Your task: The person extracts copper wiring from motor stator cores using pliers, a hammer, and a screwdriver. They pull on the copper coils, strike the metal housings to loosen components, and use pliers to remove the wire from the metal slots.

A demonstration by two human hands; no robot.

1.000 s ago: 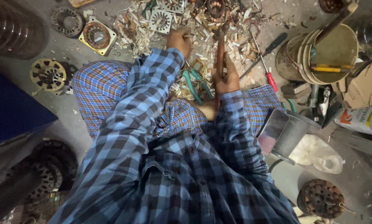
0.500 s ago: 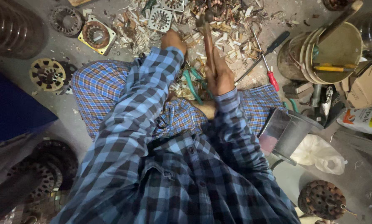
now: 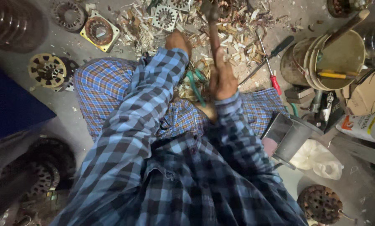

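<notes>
Hammer (image 3: 213, 25) stands raised in the right hand (image 3: 223, 79), grip clamped round its handle, above the scrap pile (image 3: 233, 31) on the floor. Left hand (image 3: 178, 41) rests on the scrap, its grip unclear. Striking well, I judge, means keeping those fingers aside.

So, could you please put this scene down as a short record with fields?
Setting: person seated on a concrete floor, seen from above
Right hand: grips a hammer, raised upright
Left hand: down among wood and wire scraps
Between the hands: green-handled pliers
To the right: red-handled screwdriver, buckets
To the left: motor stators
</notes>
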